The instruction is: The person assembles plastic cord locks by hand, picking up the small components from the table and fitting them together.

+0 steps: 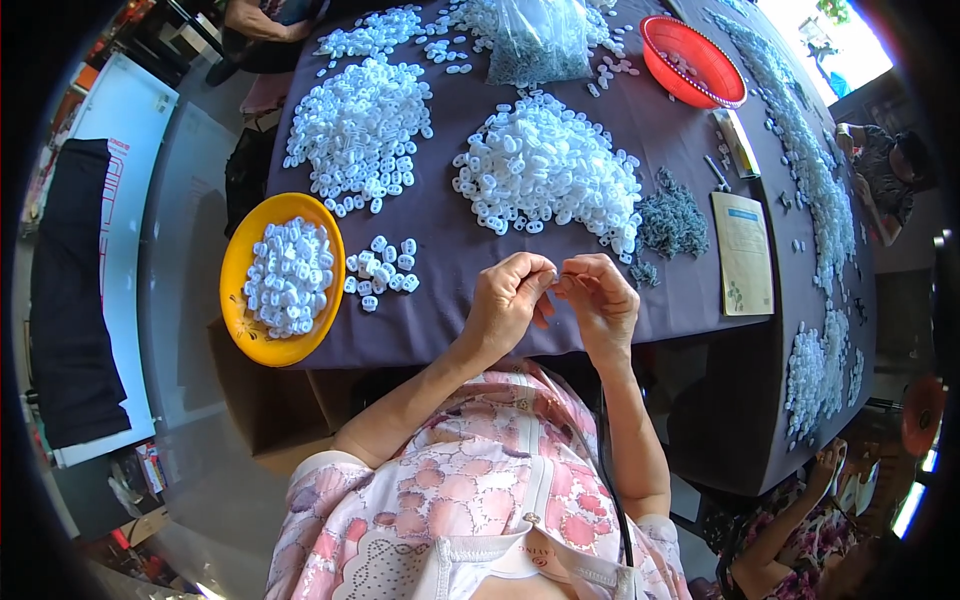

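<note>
Hands meet near table edge, dark cloth showing on either side.

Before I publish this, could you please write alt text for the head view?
A person's left hand and right hand pinch close together at a dark, cloth-covered table, near piles of small white pieces, a yellow dish and a red basin.

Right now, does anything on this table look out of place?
The yellow plate at the near-left corner of the table: its rim appears to jut past the edge, an odd perch for something holding white pieces.
</note>
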Tool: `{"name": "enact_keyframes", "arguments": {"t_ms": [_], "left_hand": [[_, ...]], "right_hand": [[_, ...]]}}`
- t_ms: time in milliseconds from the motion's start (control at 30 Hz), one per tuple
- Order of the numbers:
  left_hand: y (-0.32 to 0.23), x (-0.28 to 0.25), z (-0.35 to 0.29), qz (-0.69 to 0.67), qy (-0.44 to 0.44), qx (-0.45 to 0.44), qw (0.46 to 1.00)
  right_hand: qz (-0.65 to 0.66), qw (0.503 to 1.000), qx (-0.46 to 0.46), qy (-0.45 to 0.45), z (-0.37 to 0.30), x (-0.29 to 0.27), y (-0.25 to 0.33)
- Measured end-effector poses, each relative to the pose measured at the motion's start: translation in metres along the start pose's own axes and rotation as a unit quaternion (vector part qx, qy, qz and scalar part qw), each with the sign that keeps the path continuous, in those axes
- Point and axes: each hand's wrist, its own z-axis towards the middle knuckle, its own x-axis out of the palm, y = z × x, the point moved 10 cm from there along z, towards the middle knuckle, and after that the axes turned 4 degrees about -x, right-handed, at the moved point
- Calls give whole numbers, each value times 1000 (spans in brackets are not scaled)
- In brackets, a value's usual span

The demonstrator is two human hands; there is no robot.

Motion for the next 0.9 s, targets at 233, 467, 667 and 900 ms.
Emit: {"name": "enact_keyframes", "arguments": {"t_ms": [233, 467, 667, 900], "left_hand": [[-1, -1, 0, 28, -4, 15, 999], [29, -2, -8, 54, -1, -6, 999], [59, -3, -10, -35, 10, -94, 995], [64, -26, -3, -67, -22, -114, 991]], "right_hand": [[-105, 993, -36, 35, 3, 0, 2], [-145, 985, 71, 59, -9, -3, -32], [-94, 988, 123, 25, -21, -11, -57], [-311, 948, -4, 67, 8, -7, -25]]}}
